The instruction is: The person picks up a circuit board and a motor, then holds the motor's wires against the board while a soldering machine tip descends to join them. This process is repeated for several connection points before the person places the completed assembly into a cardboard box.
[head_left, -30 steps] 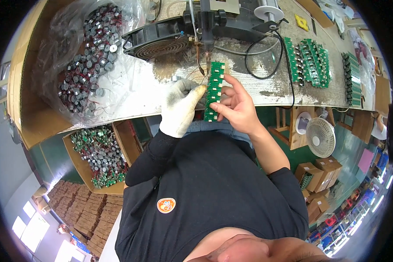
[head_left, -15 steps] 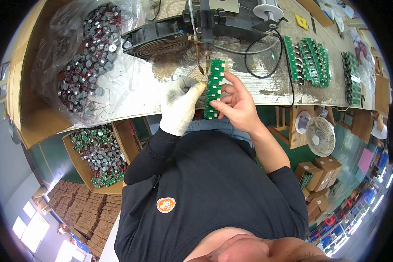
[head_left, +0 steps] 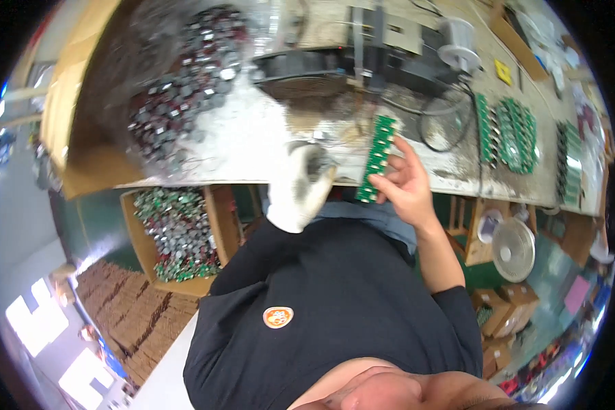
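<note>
A long green circuit board [head_left: 377,158] with a row of small pale connectors is upright in my right hand [head_left: 406,183], gripped along its right edge and lower part between thumb and fingers. My left hand [head_left: 299,188], in a white glove with grey fingertips, is just left of the board and apart from it. Its fingers are curled in toward the thumb; whatever they may hold is hidden and blurred. Beyond the board stands a dark soldering stand [head_left: 370,65] on the bench, with a black fan [head_left: 301,72] to its left.
Small round wired components [head_left: 184,96] lie heaped on plastic at the left. A carton [head_left: 208,283] below holds boards with such parts. Green boards [head_left: 516,137] are stacked at the right, beyond a black cable [head_left: 424,130]. A solder spool [head_left: 458,44] stands at the back.
My left hand has come off the board and moved left and toward me. The board stays in my right hand, leaning a little more. The whole view has shifted and blurred.
</note>
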A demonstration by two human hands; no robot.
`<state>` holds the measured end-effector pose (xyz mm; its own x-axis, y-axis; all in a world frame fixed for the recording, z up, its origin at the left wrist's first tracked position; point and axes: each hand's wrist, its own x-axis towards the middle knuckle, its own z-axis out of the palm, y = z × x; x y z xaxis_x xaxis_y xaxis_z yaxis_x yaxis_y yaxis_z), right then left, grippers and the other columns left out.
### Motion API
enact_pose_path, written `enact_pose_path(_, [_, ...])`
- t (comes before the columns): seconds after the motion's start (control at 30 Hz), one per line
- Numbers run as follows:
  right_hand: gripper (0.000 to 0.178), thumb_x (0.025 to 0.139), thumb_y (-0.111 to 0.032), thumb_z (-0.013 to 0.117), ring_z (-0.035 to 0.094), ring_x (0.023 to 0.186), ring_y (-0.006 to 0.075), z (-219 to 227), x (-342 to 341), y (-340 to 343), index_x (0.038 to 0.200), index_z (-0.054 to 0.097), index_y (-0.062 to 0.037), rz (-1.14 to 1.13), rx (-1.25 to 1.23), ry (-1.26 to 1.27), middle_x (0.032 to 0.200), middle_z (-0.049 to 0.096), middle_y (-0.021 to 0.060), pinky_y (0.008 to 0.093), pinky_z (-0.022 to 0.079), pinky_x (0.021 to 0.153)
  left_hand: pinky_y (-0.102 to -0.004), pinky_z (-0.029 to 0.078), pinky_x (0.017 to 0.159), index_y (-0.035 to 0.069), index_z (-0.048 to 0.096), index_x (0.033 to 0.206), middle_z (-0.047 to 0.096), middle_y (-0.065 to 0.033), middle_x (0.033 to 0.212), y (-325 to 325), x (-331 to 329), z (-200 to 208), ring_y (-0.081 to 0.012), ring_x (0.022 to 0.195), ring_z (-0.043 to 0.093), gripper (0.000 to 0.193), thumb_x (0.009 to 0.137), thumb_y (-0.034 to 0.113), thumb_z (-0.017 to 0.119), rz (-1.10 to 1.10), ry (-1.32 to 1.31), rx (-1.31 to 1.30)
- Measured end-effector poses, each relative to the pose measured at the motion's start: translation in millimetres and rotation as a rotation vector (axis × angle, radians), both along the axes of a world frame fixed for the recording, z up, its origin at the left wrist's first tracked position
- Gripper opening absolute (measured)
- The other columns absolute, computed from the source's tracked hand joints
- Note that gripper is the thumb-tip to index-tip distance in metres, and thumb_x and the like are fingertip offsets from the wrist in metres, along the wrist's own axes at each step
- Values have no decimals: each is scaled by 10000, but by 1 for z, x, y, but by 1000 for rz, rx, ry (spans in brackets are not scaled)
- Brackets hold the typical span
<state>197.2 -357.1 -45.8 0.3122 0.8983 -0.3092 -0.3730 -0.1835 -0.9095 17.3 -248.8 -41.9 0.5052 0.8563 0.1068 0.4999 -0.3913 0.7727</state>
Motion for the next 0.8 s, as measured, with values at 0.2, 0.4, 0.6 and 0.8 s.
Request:
enact_pose_path(0.2, [715, 839, 57, 632, 598, 664, 105, -4, 5, 6, 1434, 236, 17, -75, 24, -55, 1082, 602, 169, 205, 479, 475, -384, 465, 874, 31, 585, 1070, 599, -157, 1059, 28, -30, 10, -335, 1024, 574, 402, 697, 66, 732, -20, -169, 114])
enact_pose_path(0.4, [808, 801, 89, 651, 598, 733, 121, -9, 6, 6, 1451, 174, 37, -57, 36, -73, 1139, 567, 179, 216, 493, 506, -334, 502, 669, 73, 644, 954, 599, -111, 959, 68, -124, 23, -242, 721, 608, 263, 706, -12, 647, 347, 235, 405])
enact_pose_path(0.6, [792, 806, 86, 649, 596, 748, 119, -5, 1, 11, 1445, 183, 38, -52, 56, -65, 1127, 570, 170, 213, 494, 517, -386, 506, 748, 96, 667, 1028, 593, -126, 988, 90, -167, 26, -306, 868, 610, 316, 717, 45, 683, 143, 540, 392])
enact_pose_path(0.8, [797, 805, 88, 648, 589, 746, 114, -7, 3, 9, 1447, 180, 32, -43, 47, -61, 1114, 569, 158, 211, 493, 521, -373, 504, 721, 95, 687, 948, 599, -112, 923, 98, -161, 17, -296, 832, 616, 225, 727, 68, 715, 32, 498, 410])
